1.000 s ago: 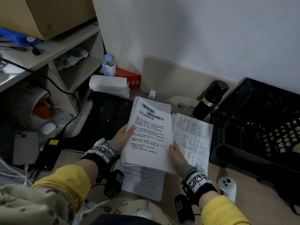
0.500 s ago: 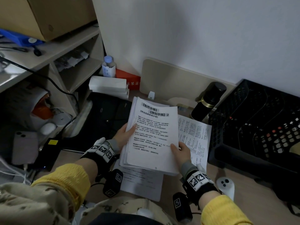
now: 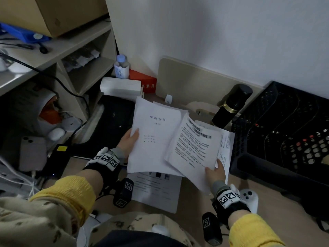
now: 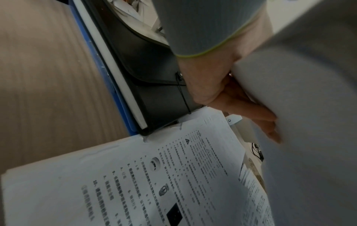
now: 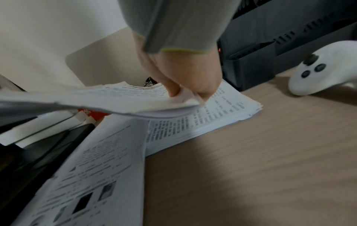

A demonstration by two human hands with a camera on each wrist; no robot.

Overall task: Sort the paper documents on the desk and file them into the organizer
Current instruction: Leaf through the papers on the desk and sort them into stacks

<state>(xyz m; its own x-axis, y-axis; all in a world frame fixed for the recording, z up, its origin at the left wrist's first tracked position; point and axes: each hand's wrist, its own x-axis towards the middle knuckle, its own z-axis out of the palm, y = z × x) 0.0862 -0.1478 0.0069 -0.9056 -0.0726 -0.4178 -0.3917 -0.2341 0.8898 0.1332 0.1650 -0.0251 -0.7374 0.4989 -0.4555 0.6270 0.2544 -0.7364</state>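
My left hand [image 3: 129, 141] grips a stack of papers [image 3: 153, 138] by its left edge, thumb on top; its top sheet is a sparsely printed cover page. In the left wrist view its fingers [image 4: 251, 113] lie under the stack. My right hand [image 3: 215, 171] pinches the lower corner of a printed document [image 3: 194, 145] and holds it off to the right, above a paper pile [image 3: 226, 148] on the desk. The right wrist view shows the pinched document [image 5: 115, 99] above that pile [image 5: 212, 116]. Another printed sheet [image 3: 156, 189] lies on the desk below. The black mesh organizer [image 3: 284, 132] stands at the right.
A black flask [image 3: 231, 106] stands behind the papers. A black folder [image 3: 114, 122] lies to the left, with white boxes [image 3: 121, 88] and a bottle [image 3: 122, 66] behind it. A white controller [image 3: 249, 198] rests near my right wrist. Shelving with clutter fills the left side.
The printed document that topped the stack has come off in my right hand and moved right, uncovering the cover page on the stack that my left hand still holds.
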